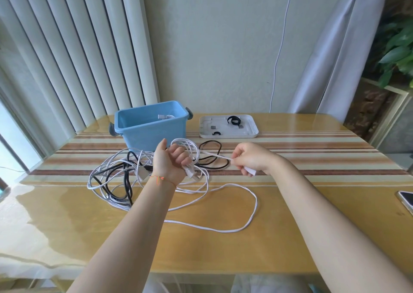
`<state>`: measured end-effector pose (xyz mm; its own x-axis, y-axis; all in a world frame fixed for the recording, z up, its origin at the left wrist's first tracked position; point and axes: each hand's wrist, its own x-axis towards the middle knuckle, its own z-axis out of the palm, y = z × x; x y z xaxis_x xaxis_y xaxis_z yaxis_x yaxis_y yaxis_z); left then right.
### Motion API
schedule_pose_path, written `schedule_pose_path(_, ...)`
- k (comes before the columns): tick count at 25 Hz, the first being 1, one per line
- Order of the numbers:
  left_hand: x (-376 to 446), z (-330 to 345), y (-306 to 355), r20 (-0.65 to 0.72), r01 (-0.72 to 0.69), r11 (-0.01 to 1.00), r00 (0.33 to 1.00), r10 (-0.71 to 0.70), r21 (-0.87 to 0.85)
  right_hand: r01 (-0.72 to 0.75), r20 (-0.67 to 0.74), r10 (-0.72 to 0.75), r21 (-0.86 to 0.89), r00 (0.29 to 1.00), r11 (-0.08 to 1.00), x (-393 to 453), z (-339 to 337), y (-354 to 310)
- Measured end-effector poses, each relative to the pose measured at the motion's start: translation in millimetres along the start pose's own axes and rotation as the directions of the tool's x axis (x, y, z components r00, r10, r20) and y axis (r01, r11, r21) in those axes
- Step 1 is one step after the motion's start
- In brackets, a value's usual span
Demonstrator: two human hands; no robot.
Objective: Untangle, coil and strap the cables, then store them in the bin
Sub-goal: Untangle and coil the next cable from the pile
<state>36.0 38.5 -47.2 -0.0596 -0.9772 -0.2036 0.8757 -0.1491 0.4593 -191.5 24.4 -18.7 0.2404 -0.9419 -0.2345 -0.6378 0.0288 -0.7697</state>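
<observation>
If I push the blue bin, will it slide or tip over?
Probably slide. The blue bin sits flat on a glossy table, wider than it is tall, so tipping looks unlikely. It holds only a small cable bundle, so it is likely light.

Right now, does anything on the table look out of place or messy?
Yes: white and black cables lie in a tangled heap left of the left hand, and a loose white loop trails across the table. The right hand pinches one strand. Nothing looks damaged or spilled.
</observation>
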Motion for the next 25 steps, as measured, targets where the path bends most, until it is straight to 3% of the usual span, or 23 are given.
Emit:
schedule_pose_path(3,0,14,-6,-0.02,-0.085,0.969,0.996,0.092,0.231,0.066,0.16,-0.021,-0.287,0.987,0.956,-8,6,-12)
schedule_pose_path(5,-1,25,-18,-0.022,-0.132,0.887,0.987,0.158,0.442,0.15,0.284,-0.049,-0.346,0.958,0.926,-16,11,-30)
schedule_pose_path(7,-5,32,-27,0.0,-0.129,0.671,0.982,0.188,0.731,0.254,0.325,-0.142,-0.334,0.935,0.908,-23,12,-49)
schedule_pose_path(9,-9,34,-30,0.06,-0.096,0.4,0.993,0.101,0.912,0.337,0.251,-0.267,-0.3,0.931,0.892,-26,10,-61)
schedule_pose_path(10,-11,35,-30,0.075,-0.076,0.366,0.997,0.017,0.928,0.354,0.175,-0.314,-0.285,0.933,0.891,-26,8,-65)
schedule_pose_path(12,-14,37,-27,0.073,-0.01,0.42,0.988,-0.134,0.907,0.367,0.03,-0.374,-0.282,0.927,0.887,-23,6,-66)
schedule_pose_path(14,-16,41,-23,0.055,0.05,0.414,0.97,-0.238,0.909,0.382,-0.031,-0.406,-0.284,0.913,0.88,-20,10,-62)
schedule_pose_path(19,-12,52,-13,-0.018,0.141,0.277,0.914,-0.404,0.95,0.281,0.137,-0.269,-0.081,0.953,0.956,-16,8,-53)
schedule_pose_path(21,-8,56,-16,-0.025,0.113,0.242,0.94,-0.341,0.964,0.258,0.135,-0.245,-0.084,0.96,0.963,-10,6,-48)
schedule_pose_path(25,8,54,-22,0.0,0.0,0.216,1.0,0.003,0.976,0.242,0.015,-0.242,-0.085,0.97,0.967,8,1,-35)
